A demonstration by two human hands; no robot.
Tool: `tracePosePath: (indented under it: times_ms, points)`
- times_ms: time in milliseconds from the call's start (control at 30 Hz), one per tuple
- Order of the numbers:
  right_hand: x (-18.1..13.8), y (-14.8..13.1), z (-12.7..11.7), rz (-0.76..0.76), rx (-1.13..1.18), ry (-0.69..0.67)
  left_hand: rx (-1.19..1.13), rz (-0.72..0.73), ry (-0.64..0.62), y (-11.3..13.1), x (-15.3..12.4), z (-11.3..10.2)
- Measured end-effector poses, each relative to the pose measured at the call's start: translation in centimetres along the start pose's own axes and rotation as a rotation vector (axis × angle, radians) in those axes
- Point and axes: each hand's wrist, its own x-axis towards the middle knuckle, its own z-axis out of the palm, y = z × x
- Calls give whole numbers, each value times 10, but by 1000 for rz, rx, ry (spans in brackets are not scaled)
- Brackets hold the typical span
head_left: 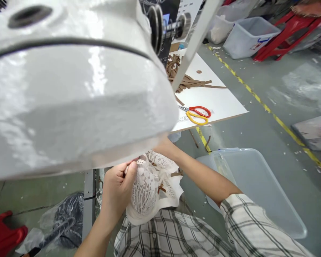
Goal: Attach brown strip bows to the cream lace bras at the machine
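Observation:
My left hand (121, 185) pinches the upper edge of a white lace bra (146, 192), thumb pressed against the fingers. The lace cups hang over my lap, with a small brown bow (162, 188) between them. Above and in front, the white head of a sewing machine (77, 107) blocks much of the view. My right hand (162, 142) reaches under the machine's edge at the far side of the bra; its fingers are hidden behind the machine, so their hold cannot be seen.
Right of the machine, a white tabletop (216, 100) carries red-and-yellow-handled scissors (199, 115) and a heap of brown strips (186, 80). A clear plastic bin (256, 192) stands on the floor at my right. Farther off are another bin (248, 37) and a red stool (289, 34).

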Motion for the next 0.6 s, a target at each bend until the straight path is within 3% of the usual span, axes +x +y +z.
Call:
tracePosePath:
  times_ms: [100, 367, 600]
  points:
    - [-2, 1, 1, 0, 9, 33, 78, -20, 2, -1, -4, -1]
    - [-2, 9, 6, -75, -11, 64, 206, 178, 112, -14, -5, 0]
    - [-1, 10, 10, -111, 29, 92, 249, 257, 165, -24, -7, 1]
